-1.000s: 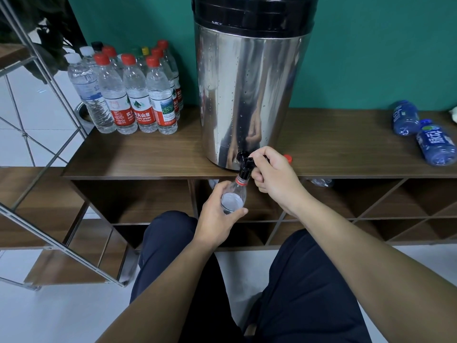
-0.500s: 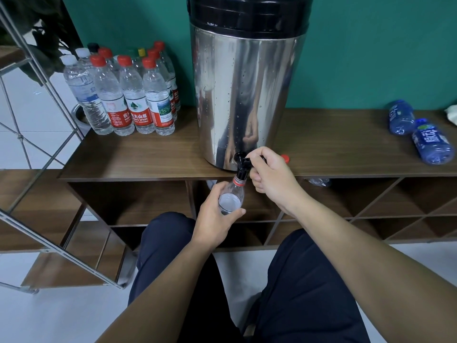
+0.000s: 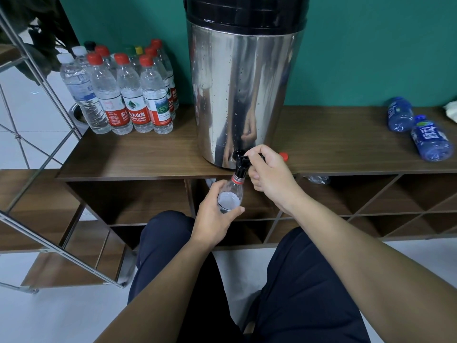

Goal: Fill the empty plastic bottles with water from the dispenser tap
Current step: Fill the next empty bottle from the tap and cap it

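Observation:
A tall steel water dispenser (image 3: 243,95) with a black lid stands on the wooden shelf top (image 3: 138,154). Its black tap (image 3: 240,160) hangs over the shelf's front edge. My left hand (image 3: 214,214) grips a clear plastic bottle (image 3: 231,194) upright, its red-ringed neck right under the tap spout; water shows inside near the shoulder. My right hand (image 3: 268,178) holds the tap's lever with curled fingers. A loose red cap (image 3: 284,156) lies on the shelf just behind that hand.
Several capped clear bottles (image 3: 123,95) stand grouped at the shelf's left end. Two blue bottles (image 3: 418,129) lie on their sides at the right. A metal rack frame (image 3: 37,134) leans at the left. Open cubbies sit below the shelf top, my knees in front.
Both hands stay in place on the bottle and the tap. The camera view has shifted slightly.

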The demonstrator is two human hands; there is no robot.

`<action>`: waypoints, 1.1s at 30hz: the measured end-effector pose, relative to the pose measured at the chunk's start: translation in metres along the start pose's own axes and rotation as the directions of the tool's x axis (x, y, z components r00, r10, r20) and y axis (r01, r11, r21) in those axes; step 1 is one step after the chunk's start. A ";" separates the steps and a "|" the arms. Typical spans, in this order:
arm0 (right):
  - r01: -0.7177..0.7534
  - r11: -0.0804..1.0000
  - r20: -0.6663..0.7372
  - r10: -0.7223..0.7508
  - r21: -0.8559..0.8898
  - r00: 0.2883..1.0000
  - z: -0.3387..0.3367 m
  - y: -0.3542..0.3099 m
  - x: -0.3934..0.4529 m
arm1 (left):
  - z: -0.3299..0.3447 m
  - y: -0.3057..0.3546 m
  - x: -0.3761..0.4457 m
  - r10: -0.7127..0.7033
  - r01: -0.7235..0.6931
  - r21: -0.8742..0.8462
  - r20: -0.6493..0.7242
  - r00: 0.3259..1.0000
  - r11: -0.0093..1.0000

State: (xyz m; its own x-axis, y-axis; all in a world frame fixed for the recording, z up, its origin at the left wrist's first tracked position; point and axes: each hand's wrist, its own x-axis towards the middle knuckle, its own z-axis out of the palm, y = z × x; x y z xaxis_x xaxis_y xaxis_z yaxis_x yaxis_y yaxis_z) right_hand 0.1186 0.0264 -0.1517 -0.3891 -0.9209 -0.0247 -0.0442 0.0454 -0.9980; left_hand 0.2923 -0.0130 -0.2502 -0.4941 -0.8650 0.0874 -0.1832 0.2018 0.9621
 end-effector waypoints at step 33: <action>0.006 1.000 -0.007 -0.006 0.024 1.000 0.002 0.000 -0.001 | 0.001 0.006 -0.002 -0.008 0.008 -0.014 -0.013 1.000 1.000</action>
State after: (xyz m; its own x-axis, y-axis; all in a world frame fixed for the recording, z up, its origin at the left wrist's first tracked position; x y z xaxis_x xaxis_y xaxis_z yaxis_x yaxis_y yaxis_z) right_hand 0.1207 0.0269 -0.1520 -0.3949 -0.9185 -0.0187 -0.0245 0.0308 -0.9992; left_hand 0.2914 -0.0093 -0.2445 -0.4818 -0.8723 0.0832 -0.1746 0.1886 0.9664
